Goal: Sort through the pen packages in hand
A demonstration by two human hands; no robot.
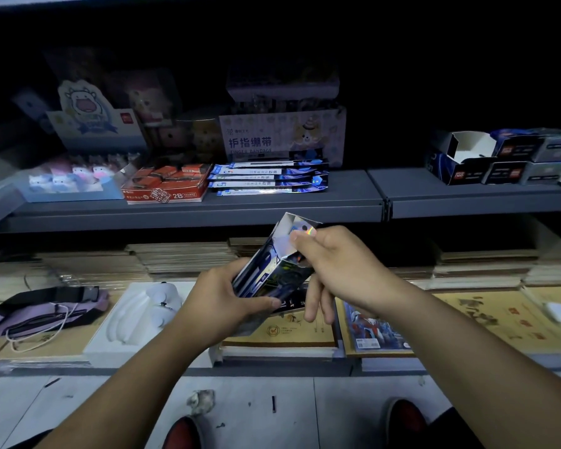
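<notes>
Head cam: left hand (221, 299) grips the holographic carton (269, 270) low, right hand (334, 264) pinches its open top flap, above the notebook shelf (292, 338). Looks light, thin card, glossy, crushable; hold by the sides.

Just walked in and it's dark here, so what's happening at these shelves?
A person holds a shiny blue box in front of the shelf. The left hand grips its lower end; the right hand pinches the open top flap. Similar boxes sit at the shelf's right end, and books lie below.
</notes>
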